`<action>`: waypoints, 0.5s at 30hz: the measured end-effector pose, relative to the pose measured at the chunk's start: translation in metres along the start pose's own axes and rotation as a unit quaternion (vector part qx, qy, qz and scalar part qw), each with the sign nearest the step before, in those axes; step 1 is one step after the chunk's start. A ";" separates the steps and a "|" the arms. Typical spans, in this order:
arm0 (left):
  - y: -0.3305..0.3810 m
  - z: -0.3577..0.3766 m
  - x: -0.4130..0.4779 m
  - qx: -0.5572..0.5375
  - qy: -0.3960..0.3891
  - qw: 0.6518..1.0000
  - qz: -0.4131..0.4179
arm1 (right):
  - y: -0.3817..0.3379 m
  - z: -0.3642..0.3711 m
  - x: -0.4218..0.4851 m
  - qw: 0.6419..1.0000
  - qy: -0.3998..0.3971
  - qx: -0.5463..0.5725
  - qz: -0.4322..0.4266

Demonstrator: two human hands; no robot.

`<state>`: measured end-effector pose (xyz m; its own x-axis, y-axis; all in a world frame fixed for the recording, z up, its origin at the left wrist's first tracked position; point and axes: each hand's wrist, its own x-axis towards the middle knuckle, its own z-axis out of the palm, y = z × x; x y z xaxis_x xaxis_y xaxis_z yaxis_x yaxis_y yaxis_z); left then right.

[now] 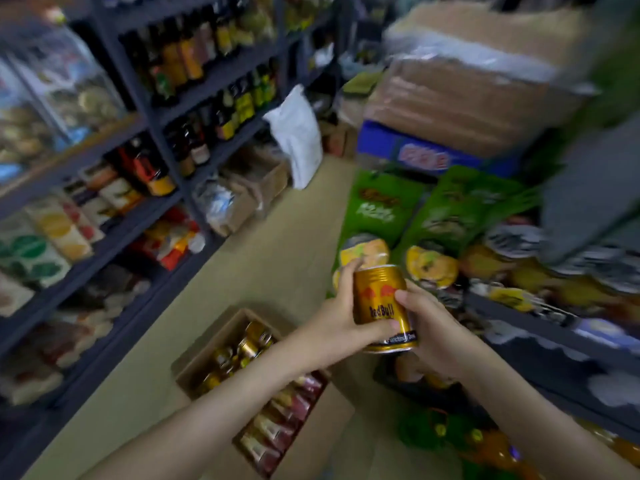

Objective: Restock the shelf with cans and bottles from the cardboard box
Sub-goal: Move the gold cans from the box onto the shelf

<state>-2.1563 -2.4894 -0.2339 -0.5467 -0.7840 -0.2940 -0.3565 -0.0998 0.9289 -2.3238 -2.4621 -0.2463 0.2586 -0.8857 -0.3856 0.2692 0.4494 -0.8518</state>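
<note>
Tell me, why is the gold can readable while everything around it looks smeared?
Head view: the gold can, gripped by the left hand and right hand, is fairly sharp; the stacked cartons at top right and the shelf on the left are streaked, likely by motion blur; the wide-angle lens bows straight lines near the edges; lighting is dim and even.

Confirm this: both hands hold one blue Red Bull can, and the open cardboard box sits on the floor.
Wrong in one respect: the can is gold, not blue. The head view shows the left hand and the right hand both holding it, and the open cardboard box sits on the floor.
</note>
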 end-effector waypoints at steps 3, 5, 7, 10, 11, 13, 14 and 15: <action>0.070 0.081 -0.016 0.128 0.000 0.991 0.044 | -0.027 -0.035 -0.097 0.998 0.048 -0.013 -0.043; 0.110 0.147 -0.027 0.177 0.006 0.979 0.103 | -0.038 -0.068 -0.164 0.993 0.079 -0.047 -0.078; 0.146 0.212 -0.035 0.182 0.002 0.971 0.157 | -0.050 -0.102 -0.232 0.982 0.144 -0.069 -0.105; 0.197 0.299 -0.043 0.202 -0.034 0.952 0.226 | -0.066 -0.152 -0.330 0.954 0.232 -0.107 -0.155; 0.214 0.327 -0.047 0.204 -0.048 0.945 0.252 | -0.071 -0.166 -0.361 0.946 0.252 -0.122 -0.161; 0.243 0.378 -0.053 0.206 -0.072 0.930 0.297 | -0.079 -0.192 -0.416 0.930 0.288 -0.148 -0.171; 0.256 0.401 -0.054 0.211 -0.083 0.923 0.313 | -0.083 -0.204 -0.440 0.919 0.313 -0.158 -0.180; 0.269 0.422 -0.056 0.215 -0.096 0.916 0.325 | -0.087 -0.214 -0.462 0.906 0.342 -0.162 -0.191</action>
<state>-2.5412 -2.2137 -0.0622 -0.8577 -0.4662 0.2166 -0.1517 0.6322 0.7598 -2.6652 -2.1166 -0.0697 -0.4607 -0.8843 -0.0764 -0.0979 0.1361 -0.9858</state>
